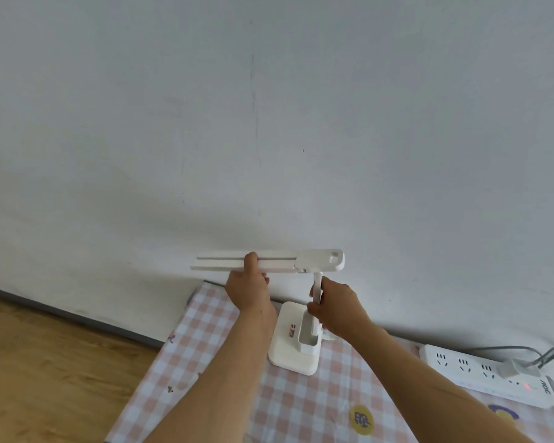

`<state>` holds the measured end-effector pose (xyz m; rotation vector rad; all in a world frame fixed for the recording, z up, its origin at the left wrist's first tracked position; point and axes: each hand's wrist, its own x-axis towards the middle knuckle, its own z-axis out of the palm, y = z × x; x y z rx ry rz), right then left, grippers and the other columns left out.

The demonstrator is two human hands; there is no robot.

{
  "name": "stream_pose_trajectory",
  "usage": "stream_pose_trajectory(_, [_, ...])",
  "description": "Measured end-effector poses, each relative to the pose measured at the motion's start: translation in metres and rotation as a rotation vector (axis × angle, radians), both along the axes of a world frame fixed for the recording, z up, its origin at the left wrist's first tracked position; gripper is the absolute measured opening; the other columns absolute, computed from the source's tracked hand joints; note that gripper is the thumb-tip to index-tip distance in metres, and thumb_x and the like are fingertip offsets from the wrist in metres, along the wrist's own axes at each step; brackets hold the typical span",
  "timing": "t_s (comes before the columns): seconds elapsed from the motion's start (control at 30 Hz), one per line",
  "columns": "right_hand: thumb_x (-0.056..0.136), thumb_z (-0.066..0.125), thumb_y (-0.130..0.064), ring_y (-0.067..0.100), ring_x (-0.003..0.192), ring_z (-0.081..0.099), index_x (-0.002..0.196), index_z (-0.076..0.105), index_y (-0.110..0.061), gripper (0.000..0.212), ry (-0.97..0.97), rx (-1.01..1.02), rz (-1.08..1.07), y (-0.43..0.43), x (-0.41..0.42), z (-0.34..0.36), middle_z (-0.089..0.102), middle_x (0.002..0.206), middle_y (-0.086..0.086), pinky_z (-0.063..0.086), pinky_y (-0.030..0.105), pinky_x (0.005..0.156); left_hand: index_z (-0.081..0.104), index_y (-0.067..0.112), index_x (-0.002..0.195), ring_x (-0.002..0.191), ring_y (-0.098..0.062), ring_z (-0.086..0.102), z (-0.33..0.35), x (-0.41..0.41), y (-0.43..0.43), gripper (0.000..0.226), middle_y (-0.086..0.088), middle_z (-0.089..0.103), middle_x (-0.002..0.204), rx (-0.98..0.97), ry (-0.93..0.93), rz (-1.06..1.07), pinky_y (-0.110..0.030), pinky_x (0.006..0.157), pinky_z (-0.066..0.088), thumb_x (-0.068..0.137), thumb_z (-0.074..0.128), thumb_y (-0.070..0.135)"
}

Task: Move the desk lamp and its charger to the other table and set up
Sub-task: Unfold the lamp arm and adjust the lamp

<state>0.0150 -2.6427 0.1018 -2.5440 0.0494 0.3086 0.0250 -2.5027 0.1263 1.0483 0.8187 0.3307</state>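
Power strip (483, 375) sits lower right on the table (301, 410), clear of you. Your left hand (248, 287) grips the desk lamp (296, 340) head, right hand (338, 310) wraps its stem, frame centre.

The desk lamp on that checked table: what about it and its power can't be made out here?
Head view only:
- Whether a cable joins the desk lamp: the right hand covers the stem's rear.
- The underside of the lamp head: faces away, and the left hand grips it.
- The base label: too small.
- The power strip cord's end: cut off at the right edge.
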Motion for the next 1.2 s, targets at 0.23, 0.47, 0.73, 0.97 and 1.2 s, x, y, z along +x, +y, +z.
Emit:
stream_pose_trajectory(0.23, [0.082, 0.058, -0.021, 0.033, 0.08, 0.067, 0.1, 0.054, -0.01, 0.022, 0.008, 0.015, -0.007, 0.002, 0.0, 0.001, 0.066, 0.093, 0.011, 0.057, 0.044, 0.077, 0.046, 0.011, 0.06, 0.056, -0.015, 0.05, 0.019, 0.002, 0.004, 0.03, 0.001, 0.051, 0.057, 0.285, -0.141, 0.03, -0.025, 0.053, 0.041, 0.082, 0.062, 0.024])
stream_pose_trajectory(0.47, [0.083, 0.058, -0.02, 0.036, 0.082, 0.067, 0.102, 0.054, -0.008, 0.022, 0.003, 0.01, -0.001, 0.002, -0.002, 0.003, 0.067, 0.094, 0.014, 0.057, 0.044, 0.078, 0.046, 0.015, 0.059, 0.055, -0.016, 0.049, 0.022, 0.003, 0.005, 0.03, 0.002, 0.052, 0.056, 0.357, -0.186, 0.01, -0.031, 0.059, 0.043, 0.081, 0.062, 0.026])
stream_pose_trajectory(0.73, [0.082, 0.058, -0.021, 0.035, 0.08, 0.066, 0.102, 0.053, -0.009, 0.024, -0.012, -0.006, -0.008, 0.005, -0.004, 0.003, 0.067, 0.092, 0.013, 0.057, 0.045, 0.076, 0.052, 0.013, 0.068, 0.061, -0.013, 0.055, 0.003, -0.008, 0.012, 0.041, 0.0, 0.057, 0.064, 0.404, -0.277, -0.091, -0.018, 0.057, 0.046, 0.092, 0.048, 0.045])
stream_pose_trajectory(0.97, [0.084, 0.055, -0.023, 0.035, 0.077, 0.067, 0.103, 0.051, -0.01, 0.024, -0.026, -0.025, -0.02, 0.007, -0.005, -0.001, 0.067, 0.091, 0.013, 0.056, 0.043, 0.077, 0.063, 0.016, 0.084, 0.07, -0.014, 0.056, -0.074, -0.032, 0.043, 0.017, 0.004, 0.061, 0.08, 1.46, -0.33, -0.53, -0.023, 0.054, 0.041, 0.09, 0.05, 0.026])
stream_pose_trajectory(1.2, [0.084, 0.053, -0.021, 0.034, 0.077, 0.066, 0.104, 0.051, -0.009, 0.023, -0.058, -0.033, -0.001, 0.011, -0.008, 0.002, 0.066, 0.088, 0.014, 0.054, 0.042, 0.075, 0.037, 0.017, 0.139, 0.133, -0.02, 0.037, -0.115, -0.005, 0.028, 0.068, 0.001, 0.038, 0.146, 1.747, -0.074, -1.326, -0.033, 0.107, 0.034, 0.08, 0.068, 0.032])
